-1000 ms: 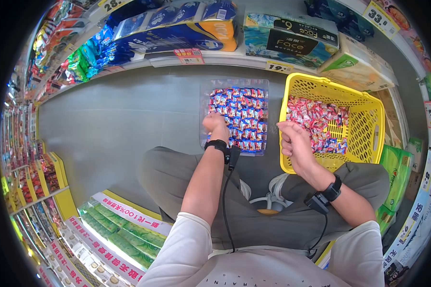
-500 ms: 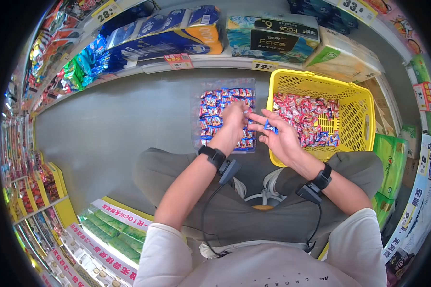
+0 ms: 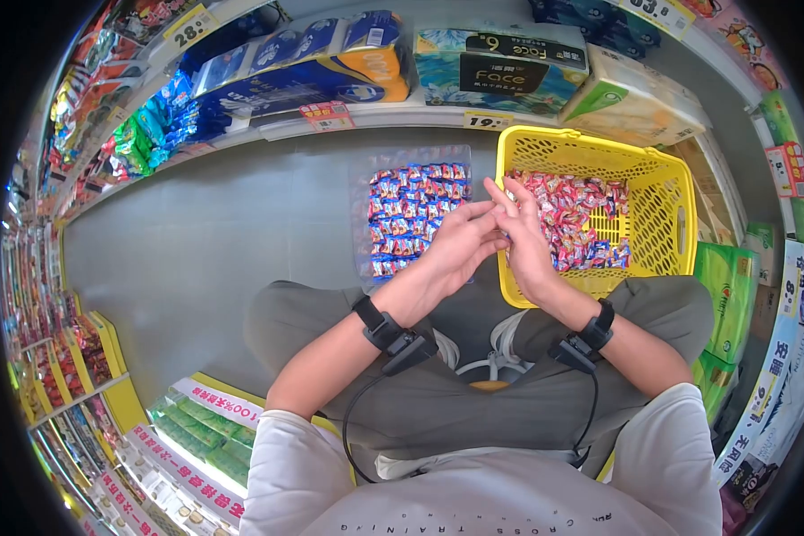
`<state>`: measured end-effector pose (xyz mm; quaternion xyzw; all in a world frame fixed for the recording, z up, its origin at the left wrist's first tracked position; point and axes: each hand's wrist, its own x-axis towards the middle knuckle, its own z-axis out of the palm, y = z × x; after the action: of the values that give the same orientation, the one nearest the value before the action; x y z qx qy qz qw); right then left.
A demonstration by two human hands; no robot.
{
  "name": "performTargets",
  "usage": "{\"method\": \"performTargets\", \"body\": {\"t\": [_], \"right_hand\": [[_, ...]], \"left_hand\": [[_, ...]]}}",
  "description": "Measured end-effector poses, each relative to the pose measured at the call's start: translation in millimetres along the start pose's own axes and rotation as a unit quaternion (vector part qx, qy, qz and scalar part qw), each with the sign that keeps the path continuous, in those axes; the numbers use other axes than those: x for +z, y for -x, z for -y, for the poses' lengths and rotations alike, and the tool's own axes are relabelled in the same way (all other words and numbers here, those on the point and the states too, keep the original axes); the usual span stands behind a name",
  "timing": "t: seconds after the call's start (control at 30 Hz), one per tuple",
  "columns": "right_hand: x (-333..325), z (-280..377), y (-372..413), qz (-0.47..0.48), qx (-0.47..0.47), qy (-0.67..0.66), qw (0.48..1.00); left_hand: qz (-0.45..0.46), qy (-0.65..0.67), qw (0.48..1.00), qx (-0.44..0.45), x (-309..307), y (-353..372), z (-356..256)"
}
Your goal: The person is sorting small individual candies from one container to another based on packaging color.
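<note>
My left hand (image 3: pixel 463 238) reaches across to my right hand (image 3: pixel 525 234), and their fingers meet between the clear tray (image 3: pixel 359 189) and the yellow basket (image 3: pixel 506 147). Both hands look closed around something small that the fingers hide. Rows of blue and red wrapped candies (image 3: pixel 411 192) fill the tray, whose lower right part is covered by my left hand. Pink and red wrapped candies (image 3: pixel 567 210) lie loose in the basket, with some blue ones (image 3: pixel 609 255) near its lower side. My right hand is over the basket's left rim.
Packs of tissue (image 3: pixel 500 76) and blue paper packs (image 3: pixel 304 67) stand on the shelf beyond the tray. Green packs (image 3: pixel 725 299) are right of the basket. My crossed legs (image 3: pixel 348 335) are below the tray and basket. Snack shelves (image 3: pixel 80 357) line the left.
My left hand has moved off the tray's candies, right to my right hand. The blue-wrapped candy that showed at my right fingers is now hidden. My view has shifted slightly.
</note>
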<state>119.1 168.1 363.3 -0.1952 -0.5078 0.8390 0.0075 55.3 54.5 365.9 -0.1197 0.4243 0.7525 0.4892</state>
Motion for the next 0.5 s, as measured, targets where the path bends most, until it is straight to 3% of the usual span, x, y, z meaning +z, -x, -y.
{"method": "performTargets", "body": {"t": [0.07,0.1,0.13,0.27,0.33,0.47,0.5], "right_hand": [[-2,-3,1,0.025,-0.048,0.077,0.996],[-4,-4,-1,0.010,-0.127,0.245,0.961],[-6,-4,-2,-0.006,-0.201,0.404,0.892],[-6,12,0,0.029,-0.164,0.470,0.867],[-11,8,-2,0.051,-0.206,0.590,0.779],[-12,4,2,0.074,-0.187,0.596,0.777],[-12,1,1,0.072,-0.193,0.554,0.806]], "left_hand": [[0.001,0.022,1.000,-0.005,-1,1,2],[-0.003,0.054,0.998,-0.014,-2,1,3],[-0.008,0.086,0.996,-0.024,-4,1,4],[-0.022,0.157,0.986,-0.044,-5,3,-3],[0.038,0.133,0.989,-0.056,-9,1,-8],[0.011,0.073,0.997,-0.010,-6,1,-1],[-0.011,0.058,0.998,0.004,-9,0,1]]}}
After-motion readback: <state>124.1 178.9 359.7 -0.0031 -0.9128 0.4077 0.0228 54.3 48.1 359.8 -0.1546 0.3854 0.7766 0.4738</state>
